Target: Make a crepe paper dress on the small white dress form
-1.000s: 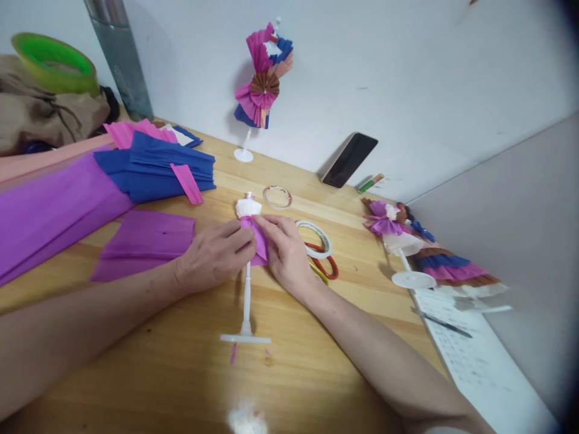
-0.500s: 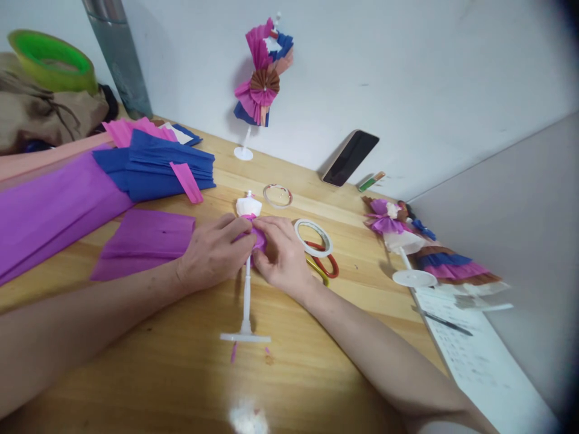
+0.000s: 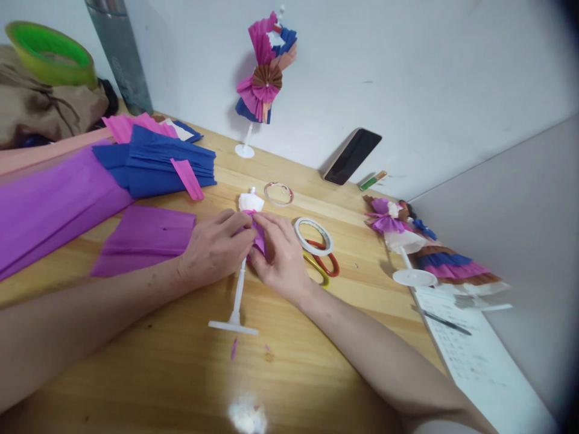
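Note:
Both hands close around a small white dress-form stand (image 3: pixel 238 296), which lies tilted above the table with its round base toward me. White paper (image 3: pixel 251 203) covers its bust, and purple crepe paper (image 3: pixel 259 236) wraps the waist. My left hand (image 3: pixel 219 244) pinches the purple paper from the left, fingers curled. From the right, my right hand (image 3: pixel 281 253) presses the same paper with thumb and fingers. The fingertips hide part of the wrap. Just right of the right hand lie a roll of white tape (image 3: pixel 313 219) and scissors (image 3: pixel 329 264) with red and yellow handles.
Purple crepe paper (image 3: pixel 149 232) and a folded blue piece (image 3: pixel 169 160) lie at left. A dressed stand (image 3: pixel 245 150) and a phone (image 3: pixel 353 157) are by the wall. Another dressed stand (image 3: pixel 414 278) and a pen (image 3: pixel 446 322) on a written sheet are at right. A bottle (image 3: pixel 124 60) stands back left.
The stand has tilted, its base swinging to the left and slightly up. Both hands stay on the purple paper, with small finger shifts.

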The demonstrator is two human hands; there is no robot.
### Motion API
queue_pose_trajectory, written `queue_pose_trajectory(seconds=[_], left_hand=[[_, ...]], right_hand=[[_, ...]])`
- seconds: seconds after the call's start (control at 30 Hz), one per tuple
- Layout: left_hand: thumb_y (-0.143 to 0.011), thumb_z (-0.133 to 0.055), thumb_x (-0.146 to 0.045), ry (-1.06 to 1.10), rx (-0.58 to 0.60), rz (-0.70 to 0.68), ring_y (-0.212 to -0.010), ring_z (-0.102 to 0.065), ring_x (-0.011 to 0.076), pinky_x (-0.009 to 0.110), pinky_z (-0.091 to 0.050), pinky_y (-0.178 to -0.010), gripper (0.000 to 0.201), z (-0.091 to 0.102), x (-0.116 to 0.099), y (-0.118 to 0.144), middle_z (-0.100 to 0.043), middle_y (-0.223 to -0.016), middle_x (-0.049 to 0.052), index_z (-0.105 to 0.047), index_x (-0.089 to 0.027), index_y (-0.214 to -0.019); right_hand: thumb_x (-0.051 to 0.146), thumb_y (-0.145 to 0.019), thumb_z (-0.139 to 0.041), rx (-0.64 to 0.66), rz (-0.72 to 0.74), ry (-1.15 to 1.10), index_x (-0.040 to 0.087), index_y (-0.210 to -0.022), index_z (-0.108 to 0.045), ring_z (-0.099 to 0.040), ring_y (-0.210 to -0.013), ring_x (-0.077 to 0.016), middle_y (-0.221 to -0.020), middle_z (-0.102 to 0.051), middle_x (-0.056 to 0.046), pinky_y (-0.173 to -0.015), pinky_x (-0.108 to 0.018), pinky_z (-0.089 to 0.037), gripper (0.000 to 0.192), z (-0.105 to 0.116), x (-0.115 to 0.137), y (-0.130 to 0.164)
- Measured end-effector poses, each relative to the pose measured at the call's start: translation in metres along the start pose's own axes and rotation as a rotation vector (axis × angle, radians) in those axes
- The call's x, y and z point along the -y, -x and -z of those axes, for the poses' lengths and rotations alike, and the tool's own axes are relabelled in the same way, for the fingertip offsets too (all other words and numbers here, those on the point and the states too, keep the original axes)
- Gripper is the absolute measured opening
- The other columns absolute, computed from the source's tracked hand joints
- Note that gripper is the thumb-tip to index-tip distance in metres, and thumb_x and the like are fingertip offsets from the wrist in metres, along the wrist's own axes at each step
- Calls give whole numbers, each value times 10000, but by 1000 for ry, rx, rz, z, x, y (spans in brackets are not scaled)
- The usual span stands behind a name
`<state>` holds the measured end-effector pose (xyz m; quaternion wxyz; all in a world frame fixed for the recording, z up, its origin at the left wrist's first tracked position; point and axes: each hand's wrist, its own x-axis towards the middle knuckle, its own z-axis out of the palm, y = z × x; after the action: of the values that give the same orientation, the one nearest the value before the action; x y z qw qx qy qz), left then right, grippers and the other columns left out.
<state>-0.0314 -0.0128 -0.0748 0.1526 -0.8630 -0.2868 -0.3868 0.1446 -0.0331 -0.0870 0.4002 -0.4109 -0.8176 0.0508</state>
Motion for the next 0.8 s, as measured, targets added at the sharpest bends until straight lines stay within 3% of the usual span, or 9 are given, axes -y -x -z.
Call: queue_pose_trajectory(seconds=[0.37, 0.5, 0.6, 0.7, 0.77, 0.8], left_hand=[[-813, -563, -138, 52, 53, 17, -819, -609, 206, 341, -534, -696, 122, 4, -6, 0, -685, -974, 75, -616, -170, -918], [-806, -561, -142, 87, -23, -17, -801, -610, 207, 336, -531, -680, 176, 10, -9, -2, -669, -917, 88, -606, -142, -977], [-837, -553, -161, 111, -27, 102, -774, -614, 189, 308, -516, -641, 145, 16, -5, -3, -659, -887, 75, -612, -152, -969], [-874, -521, -158, 193, -20, 280, -690, -600, 138, 252, -485, -584, 121, 16, 7, -6, -649, -833, 39, -635, -168, -912], [-890, -509, -153, 254, -41, 398, -640, -579, 106, 215, -453, -547, 139, 13, 15, -7, -647, -798, 10, -644, -181, -874], [-897, -508, -156, 284, -55, 445, -644, -582, 101, 204, -447, -543, 145, 11, 18, -7, -654, -799, 4, -648, -183, -869]], right_hand=[[123, -749, -572, -17, 5, -14, 175, -1185, -614, -586, -1111, -280, -1190, -648, -141, -965, -468, -493, 442, -4, -4, -2], [148, -782, -563, -24, -26, -17, 199, -1194, -605, -586, -1118, -276, -1195, -647, -129, -960, -472, -494, 418, -5, -5, -2], [185, -798, -578, -18, -31, -39, 190, -1224, -586, -576, -1142, -290, -1221, -628, -149, -971, -498, -484, 426, 2, 1, -2], [202, -811, -594, -104, -20, -100, 201, -1187, -598, -588, -1113, -291, -1196, -629, -150, -940, -508, -487, 376, 20, 19, -3], [201, -829, -594, -148, -62, -263, 221, -1018, -648, -629, -888, -238, -946, -672, -89, -785, -423, -524, 198, 34, 36, -2], [204, -863, -568, -109, -161, -408, 225, -927, -657, -617, -762, -198, -803, -652, -49, -696, -365, -515, 112, 41, 44, -1]])
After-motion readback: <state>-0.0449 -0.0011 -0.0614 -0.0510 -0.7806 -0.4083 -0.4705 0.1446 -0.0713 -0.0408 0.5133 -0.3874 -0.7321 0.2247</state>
